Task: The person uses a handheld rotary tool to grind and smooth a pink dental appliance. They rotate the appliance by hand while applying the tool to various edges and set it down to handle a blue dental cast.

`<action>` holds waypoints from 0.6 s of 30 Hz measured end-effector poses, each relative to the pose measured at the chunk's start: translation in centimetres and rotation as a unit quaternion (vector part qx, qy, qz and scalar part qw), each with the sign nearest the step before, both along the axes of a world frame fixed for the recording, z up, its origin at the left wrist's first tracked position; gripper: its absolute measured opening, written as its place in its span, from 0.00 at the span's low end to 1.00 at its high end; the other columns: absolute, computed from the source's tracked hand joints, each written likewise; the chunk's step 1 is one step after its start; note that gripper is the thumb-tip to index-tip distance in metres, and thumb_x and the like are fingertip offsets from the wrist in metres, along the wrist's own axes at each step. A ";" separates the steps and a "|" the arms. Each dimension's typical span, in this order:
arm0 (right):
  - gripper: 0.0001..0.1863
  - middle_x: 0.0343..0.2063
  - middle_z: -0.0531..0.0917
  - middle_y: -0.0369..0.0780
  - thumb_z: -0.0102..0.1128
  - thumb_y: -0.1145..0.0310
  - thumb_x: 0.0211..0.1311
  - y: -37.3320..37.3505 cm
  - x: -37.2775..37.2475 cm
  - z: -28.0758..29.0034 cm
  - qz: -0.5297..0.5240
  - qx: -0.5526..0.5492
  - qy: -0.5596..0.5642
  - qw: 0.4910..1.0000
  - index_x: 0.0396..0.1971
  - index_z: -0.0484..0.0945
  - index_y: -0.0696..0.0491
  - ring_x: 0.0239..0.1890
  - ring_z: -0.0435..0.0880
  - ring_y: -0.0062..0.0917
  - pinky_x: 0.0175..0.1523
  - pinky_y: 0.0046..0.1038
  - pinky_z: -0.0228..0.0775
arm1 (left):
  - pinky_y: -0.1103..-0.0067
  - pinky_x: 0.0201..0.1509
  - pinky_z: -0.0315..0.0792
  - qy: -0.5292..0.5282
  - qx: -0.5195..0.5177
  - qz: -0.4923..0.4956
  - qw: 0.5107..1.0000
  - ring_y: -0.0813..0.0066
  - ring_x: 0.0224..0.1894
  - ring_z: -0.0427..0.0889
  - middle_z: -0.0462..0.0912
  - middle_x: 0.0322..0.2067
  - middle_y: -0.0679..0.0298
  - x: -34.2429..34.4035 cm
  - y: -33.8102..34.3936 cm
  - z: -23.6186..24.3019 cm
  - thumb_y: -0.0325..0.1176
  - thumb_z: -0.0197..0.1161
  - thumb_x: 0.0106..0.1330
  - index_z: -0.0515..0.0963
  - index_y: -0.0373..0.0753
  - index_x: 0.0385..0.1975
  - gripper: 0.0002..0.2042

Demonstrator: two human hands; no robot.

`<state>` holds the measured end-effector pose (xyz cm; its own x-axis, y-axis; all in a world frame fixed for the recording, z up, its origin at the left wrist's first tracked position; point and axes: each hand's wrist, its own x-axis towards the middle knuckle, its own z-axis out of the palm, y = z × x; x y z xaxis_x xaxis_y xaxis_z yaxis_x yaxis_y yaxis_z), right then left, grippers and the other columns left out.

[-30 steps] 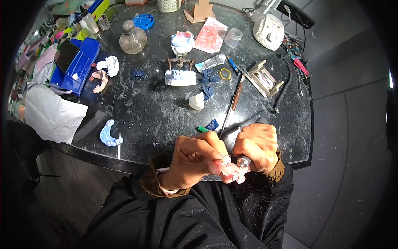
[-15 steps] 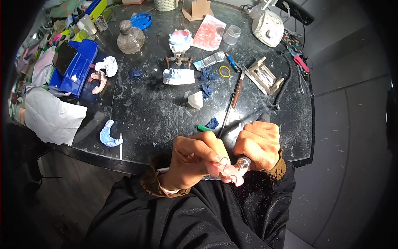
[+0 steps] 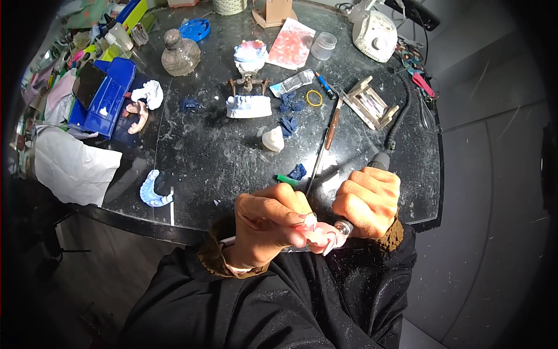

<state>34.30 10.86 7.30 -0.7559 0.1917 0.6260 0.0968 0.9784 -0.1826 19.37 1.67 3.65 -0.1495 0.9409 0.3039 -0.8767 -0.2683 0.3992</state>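
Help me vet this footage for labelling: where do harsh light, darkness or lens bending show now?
Head view: strong light brightens the bare right hand and small, pink, glossy piece; head view: the black, speckled tabletop looks bowed in front; head view: corners fall black.

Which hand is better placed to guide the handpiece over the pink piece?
Likely the right hand: it grips the handpiece, whose metal end is at the pink piece, which the left hand pinches.
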 end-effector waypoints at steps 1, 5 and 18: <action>0.13 0.12 0.66 0.33 0.58 0.61 0.41 0.1 0.0 0.0 -0.001 0.025 0.005 1.000 0.14 0.66 0.52 0.11 0.65 0.21 0.16 0.24 0.50 | 0.78 0.31 0.73 0.000 0.000 0.000 1.000 0.72 0.30 0.79 0.77 0.27 0.60 0.0 0.0 -0.1 0.17 0.68 0.49 0.80 0.31 0.32 0.10; 0.11 0.12 0.65 0.33 0.56 0.62 0.32 0.0 -0.2 0.3 -0.033 0.027 0.011 0.999 0.14 0.65 0.52 0.11 0.64 0.22 0.16 0.24 0.49 | 0.78 0.32 0.73 0.067 0.017 0.038 0.997 0.72 0.29 0.79 0.78 0.27 0.59 -0.4 -0.1 -0.2 0.17 0.68 0.48 0.80 0.30 0.33 0.11; 0.12 0.12 0.66 0.33 0.50 0.63 0.20 0.2 0.2 0.4 -0.027 0.084 0.005 0.996 0.12 0.65 0.51 0.12 0.65 0.20 0.16 0.22 0.52 | 0.78 0.32 0.73 0.172 0.025 0.045 0.984 0.71 0.29 0.79 0.78 0.26 0.57 -1.2 -0.2 0.5 0.17 0.67 0.51 0.80 0.29 0.33 0.09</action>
